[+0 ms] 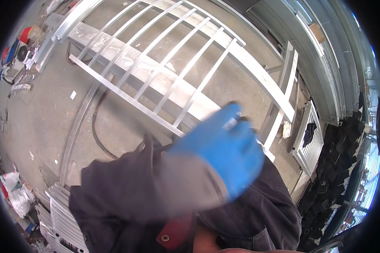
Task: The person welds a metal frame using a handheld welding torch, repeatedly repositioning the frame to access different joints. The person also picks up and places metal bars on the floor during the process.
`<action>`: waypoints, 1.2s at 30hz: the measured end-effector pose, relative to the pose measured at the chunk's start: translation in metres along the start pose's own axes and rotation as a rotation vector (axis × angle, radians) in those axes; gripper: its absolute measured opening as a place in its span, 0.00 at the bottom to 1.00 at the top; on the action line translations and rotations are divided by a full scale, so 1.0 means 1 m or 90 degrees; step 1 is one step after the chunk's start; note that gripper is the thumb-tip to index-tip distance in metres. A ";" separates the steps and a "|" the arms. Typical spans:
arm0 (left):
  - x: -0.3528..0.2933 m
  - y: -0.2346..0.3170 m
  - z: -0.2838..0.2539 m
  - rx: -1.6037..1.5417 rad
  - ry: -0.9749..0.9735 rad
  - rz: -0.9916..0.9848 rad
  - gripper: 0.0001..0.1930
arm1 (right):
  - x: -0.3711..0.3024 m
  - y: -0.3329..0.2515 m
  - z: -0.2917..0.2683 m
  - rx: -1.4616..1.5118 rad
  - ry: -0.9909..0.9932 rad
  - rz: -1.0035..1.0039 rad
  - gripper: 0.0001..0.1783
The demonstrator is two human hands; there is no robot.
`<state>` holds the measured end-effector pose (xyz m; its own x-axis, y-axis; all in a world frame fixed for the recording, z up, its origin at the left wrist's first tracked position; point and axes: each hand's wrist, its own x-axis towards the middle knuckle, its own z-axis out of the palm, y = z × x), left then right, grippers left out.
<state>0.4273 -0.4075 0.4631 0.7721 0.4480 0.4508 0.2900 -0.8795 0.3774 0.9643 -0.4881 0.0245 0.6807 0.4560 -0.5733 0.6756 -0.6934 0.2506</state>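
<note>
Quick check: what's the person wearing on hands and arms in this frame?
Only one hand is in view, motion-blurred, so which side it belongs to cannot be told. It wears a bright blue glove with a grey knit cuff. The arm is covered by a dark navy work jacket sleeve, and a red patch with a metal snap shows lower down on the jacket.

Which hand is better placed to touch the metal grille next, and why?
Left, probably: the gloved hand, its sleeve entering from the lower left, is blurred above the grille and its near rail. The right hand is out of view.
</note>
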 end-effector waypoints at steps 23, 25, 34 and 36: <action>-0.267 -0.167 0.475 -0.961 0.452 -1.386 0.32 | 0.216 -0.371 0.002 0.784 -0.499 -0.175 0.28; -0.260 -0.164 0.471 -0.975 0.532 -1.371 0.32 | 0.194 -0.397 -0.004 0.978 -0.581 -0.118 0.24; -0.248 -0.149 0.464 -0.749 0.602 -1.270 0.29 | 0.107 -0.402 -0.048 1.143 -0.665 -0.092 0.19; -0.243 -0.149 0.457 -0.723 0.724 -1.273 0.26 | 0.090 -0.398 -0.042 1.154 -0.703 -0.199 0.19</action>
<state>0.4549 -0.4585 -0.0729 -0.3745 0.4138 -0.8298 -0.5847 0.5891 0.5577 0.7684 -0.1471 -0.0939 -0.2249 0.6693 -0.7081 -0.6981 -0.6177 -0.3621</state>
